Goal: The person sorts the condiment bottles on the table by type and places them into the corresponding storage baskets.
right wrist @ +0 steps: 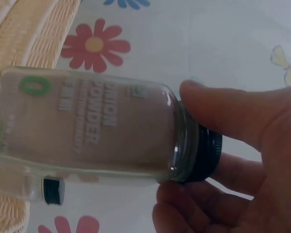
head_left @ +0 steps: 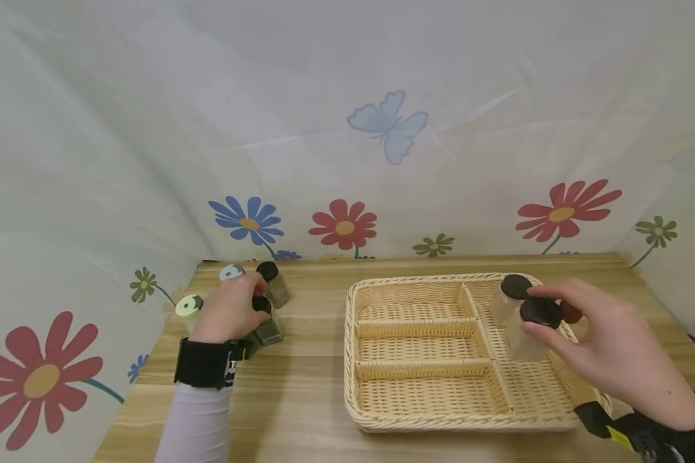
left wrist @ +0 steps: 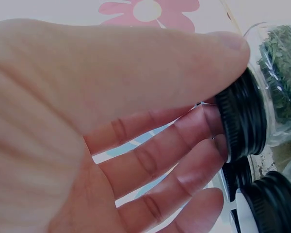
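Note:
At the table's left side my left hand [head_left: 226,312] pinches the black lid of a clear spice jar of green dried herbs [left wrist: 283,82] between thumb and fingertips. A jar with a black lid [head_left: 278,290] stands just behind it. On the right, my right hand [head_left: 611,344] grips a jar of onion powder [right wrist: 87,121] by its black lid, at the long right compartment of a wicker basket [head_left: 417,424]. Whether that jar touches the basket floor I cannot tell. Another black-lidded jar [head_left: 502,308] stands in the same compartment, right behind it.
Two jars with pale-topped lids stand left of my left hand, one nearer [head_left: 188,305] and one farther back [head_left: 230,272]. Wicker dividers [head_left: 423,368] split the basket's left side into three compartments. A flower-printed sheet [head_left: 301,148] hangs behind the wooden table [head_left: 309,386].

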